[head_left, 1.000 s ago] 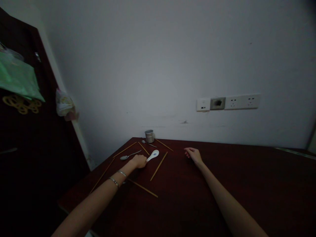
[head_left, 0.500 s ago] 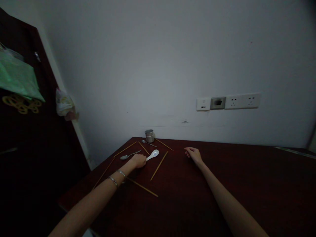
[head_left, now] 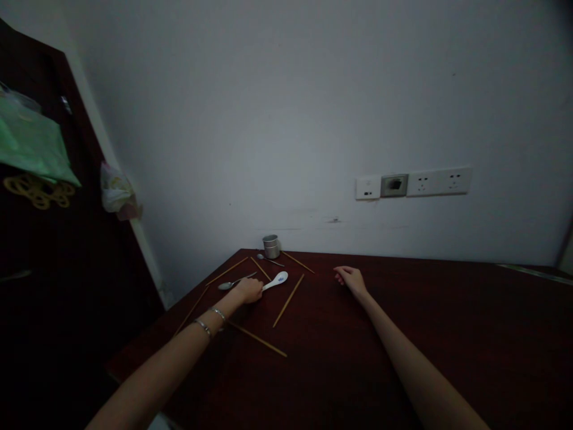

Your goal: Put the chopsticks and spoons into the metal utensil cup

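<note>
My left hand (head_left: 249,291), with bracelets at its wrist, is closed around the handle of a white soup spoon (head_left: 280,278). The spoon's bowl points away to the right, low over the table. Just behind that hand lies a metal spoon (head_left: 226,286). A chopstick (head_left: 289,300) is to the right of the white spoon, and another chopstick (head_left: 259,340) lies nearer to me, partly hidden by my wrist. My right hand (head_left: 352,279) rests on the table with its fingers curled in and nothing visible in them.
Against the wall stands a metal cup (head_left: 271,246), a small spoon (head_left: 271,260) in front of it. Several more chopsticks lie scattered around, one (head_left: 298,262) near the cup. The dark red table (head_left: 447,322) meets a wall with sockets (head_left: 418,184). Bags (head_left: 117,190) hang at the left.
My left hand has shifted very slightly left, with the white spoon still in it. My right hand stays where it was.
</note>
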The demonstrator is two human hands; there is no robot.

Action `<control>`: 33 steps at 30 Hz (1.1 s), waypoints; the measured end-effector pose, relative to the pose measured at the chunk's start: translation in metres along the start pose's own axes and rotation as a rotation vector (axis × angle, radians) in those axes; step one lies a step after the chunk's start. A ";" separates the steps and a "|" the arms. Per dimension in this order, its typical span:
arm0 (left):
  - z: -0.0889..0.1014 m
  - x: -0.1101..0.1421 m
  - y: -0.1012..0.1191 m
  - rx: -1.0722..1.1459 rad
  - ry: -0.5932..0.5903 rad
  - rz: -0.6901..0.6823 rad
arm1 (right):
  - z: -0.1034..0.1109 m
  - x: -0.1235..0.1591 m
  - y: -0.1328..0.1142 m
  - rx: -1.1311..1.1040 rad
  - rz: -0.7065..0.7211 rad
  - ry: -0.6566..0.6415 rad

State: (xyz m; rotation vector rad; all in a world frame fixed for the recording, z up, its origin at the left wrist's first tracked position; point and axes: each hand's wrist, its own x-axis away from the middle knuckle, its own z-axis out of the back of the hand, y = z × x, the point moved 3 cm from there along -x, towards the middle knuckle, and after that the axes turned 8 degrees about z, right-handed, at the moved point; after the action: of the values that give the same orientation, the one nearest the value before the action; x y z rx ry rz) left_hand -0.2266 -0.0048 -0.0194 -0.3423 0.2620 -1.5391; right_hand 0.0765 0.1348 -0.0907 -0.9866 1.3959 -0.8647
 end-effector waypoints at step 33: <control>0.006 -0.001 -0.006 0.031 0.079 0.036 | -0.002 0.000 0.000 -0.003 0.000 0.001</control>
State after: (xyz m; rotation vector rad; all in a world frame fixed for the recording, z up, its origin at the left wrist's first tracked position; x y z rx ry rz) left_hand -0.2298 -0.0038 -0.0117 -0.2517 0.3039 -1.5215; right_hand 0.0746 0.1351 -0.0909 -0.9887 1.3985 -0.8631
